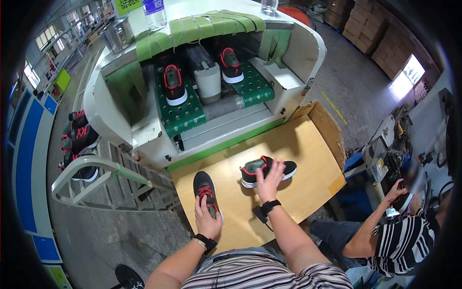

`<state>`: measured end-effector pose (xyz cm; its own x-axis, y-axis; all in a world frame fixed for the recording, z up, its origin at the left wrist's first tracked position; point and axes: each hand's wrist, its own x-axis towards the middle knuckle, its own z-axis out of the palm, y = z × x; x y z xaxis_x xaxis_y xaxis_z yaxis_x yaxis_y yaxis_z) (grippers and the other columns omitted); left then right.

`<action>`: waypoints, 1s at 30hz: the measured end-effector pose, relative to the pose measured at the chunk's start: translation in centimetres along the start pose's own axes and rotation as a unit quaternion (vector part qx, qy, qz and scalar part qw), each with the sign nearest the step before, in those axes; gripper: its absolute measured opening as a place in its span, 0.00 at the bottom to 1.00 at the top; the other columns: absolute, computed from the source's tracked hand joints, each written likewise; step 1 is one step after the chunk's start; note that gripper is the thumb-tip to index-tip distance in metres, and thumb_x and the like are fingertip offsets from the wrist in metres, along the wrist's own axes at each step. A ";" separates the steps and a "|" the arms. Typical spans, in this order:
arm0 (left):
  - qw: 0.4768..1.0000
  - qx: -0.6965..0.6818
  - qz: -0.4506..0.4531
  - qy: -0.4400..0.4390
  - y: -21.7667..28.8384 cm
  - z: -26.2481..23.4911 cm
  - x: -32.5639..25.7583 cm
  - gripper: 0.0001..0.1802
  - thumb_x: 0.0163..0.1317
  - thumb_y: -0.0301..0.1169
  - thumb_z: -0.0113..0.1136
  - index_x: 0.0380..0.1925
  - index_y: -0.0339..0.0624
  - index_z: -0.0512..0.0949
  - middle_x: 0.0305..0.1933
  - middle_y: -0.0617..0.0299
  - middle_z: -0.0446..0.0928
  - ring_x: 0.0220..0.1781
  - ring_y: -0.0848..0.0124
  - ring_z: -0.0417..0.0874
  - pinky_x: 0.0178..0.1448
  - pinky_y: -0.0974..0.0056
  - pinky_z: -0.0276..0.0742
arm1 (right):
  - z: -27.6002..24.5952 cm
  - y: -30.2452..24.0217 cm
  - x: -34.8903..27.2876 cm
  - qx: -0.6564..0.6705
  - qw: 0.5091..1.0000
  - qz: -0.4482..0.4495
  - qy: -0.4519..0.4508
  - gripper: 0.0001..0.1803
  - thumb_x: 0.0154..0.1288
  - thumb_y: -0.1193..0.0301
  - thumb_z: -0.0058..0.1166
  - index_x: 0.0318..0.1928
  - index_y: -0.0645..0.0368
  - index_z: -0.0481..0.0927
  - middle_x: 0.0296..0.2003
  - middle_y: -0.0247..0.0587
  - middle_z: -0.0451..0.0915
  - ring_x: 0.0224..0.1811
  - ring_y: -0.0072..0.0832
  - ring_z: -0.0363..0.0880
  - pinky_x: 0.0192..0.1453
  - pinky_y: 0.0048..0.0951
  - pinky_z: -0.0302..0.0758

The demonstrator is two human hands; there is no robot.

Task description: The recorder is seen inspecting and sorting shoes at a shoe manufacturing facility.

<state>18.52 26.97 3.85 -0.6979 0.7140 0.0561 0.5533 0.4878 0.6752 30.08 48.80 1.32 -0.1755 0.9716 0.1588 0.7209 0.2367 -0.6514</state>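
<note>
Working on two dark shoes at once here, keeping the hands well apart, one per shoe, with both shoes sitting on the wooden desk [245, 224].

Starting at the left: holding the left shoe [203, 180] around its heel end with the left hand [208, 221], pointing its toe away. Ideally gripping the firm heel rather than squashing the soft collar, and keeping the red laces from snagging under the fingers.

Moving on to the right: spreading the right hand [271, 183] over the middle of the right shoe [252, 169], which is lying crosswise, heel to the left. Seeing too much blur there, so not telling whether touching or just above. Probably better off steadying that one by the sides than pressing down on the upper, and going easy so as not to scuff the white sole.

Now counting, left to right. Spotting a clump of black-and-red shoes [85, 137] at the far left, overlapping too much for an honest number. Then getting one metal pot [118, 34], one bottle [155, 14], two green perforated belts [192, 108] carrying one shoe [174, 84] and another shoe [231, 65], plus two on the desk. Adding a second bottle [269, 6], so making two bottles. Skipping the stacked cardboard boxes [361, 26], then finishing with one co-worker [404, 241].
</note>
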 end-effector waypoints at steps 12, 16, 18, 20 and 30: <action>1.000 0.009 0.003 0.001 -0.2 0.7 0.2 0.41 0.55 0.30 0.61 0.69 0.45 0.56 0.72 0.40 0.52 0.72 0.43 0.58 0.72 0.48 0.59 | 0.1 -1.0 -2.7 0.230 0.945 -0.115 -0.201 0.28 0.46 0.77 0.59 0.52 0.59 0.73 0.68 0.62 0.59 0.73 0.54 0.53 0.77 0.45 0.51; 0.999 -0.013 -0.011 0.034 -0.6 1.1 -0.3 0.42 0.54 0.28 0.61 0.70 0.45 0.56 0.72 0.41 0.53 0.71 0.42 0.60 0.73 0.48 0.59 | 1.6 -5.2 -7.8 0.182 0.918 -0.204 -0.288 0.35 0.47 0.79 0.56 0.61 0.58 0.70 0.69 0.63 0.57 0.71 0.58 0.55 0.76 0.43 0.55; 0.999 -0.012 -0.012 0.032 -0.4 1.1 -0.2 0.41 0.55 0.28 0.61 0.69 0.46 0.56 0.72 0.41 0.53 0.71 0.43 0.60 0.73 0.49 0.60 | 2.3 -4.3 -8.5 0.225 0.934 -0.153 -0.231 0.37 0.50 0.79 0.58 0.64 0.59 0.66 0.69 0.63 0.56 0.72 0.58 0.54 0.75 0.43 0.55; 0.999 -0.002 -0.009 0.030 -0.6 1.2 -0.3 0.41 0.54 0.28 0.61 0.69 0.45 0.55 0.72 0.41 0.53 0.72 0.42 0.59 0.72 0.49 0.60 | 2.0 -3.8 -8.9 0.230 0.932 -0.155 -0.233 0.38 0.51 0.79 0.59 0.66 0.60 0.63 0.69 0.63 0.55 0.72 0.57 0.53 0.75 0.43 0.55; 0.999 0.014 -0.047 -0.001 -0.7 1.3 -0.4 0.42 0.56 0.31 0.60 0.71 0.43 0.54 0.75 0.40 0.48 0.76 0.41 0.50 0.76 0.43 0.49 | 1.9 -4.0 -9.6 0.209 0.937 -0.166 -0.227 0.40 0.55 0.77 0.62 0.68 0.60 0.59 0.70 0.61 0.53 0.73 0.55 0.53 0.75 0.43 0.55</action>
<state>18.99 27.04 2.44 -0.7457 0.6662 -0.0081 0.4982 0.5657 0.6571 27.61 38.54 1.05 -0.6786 0.7223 0.1334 0.2683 0.4128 -0.8704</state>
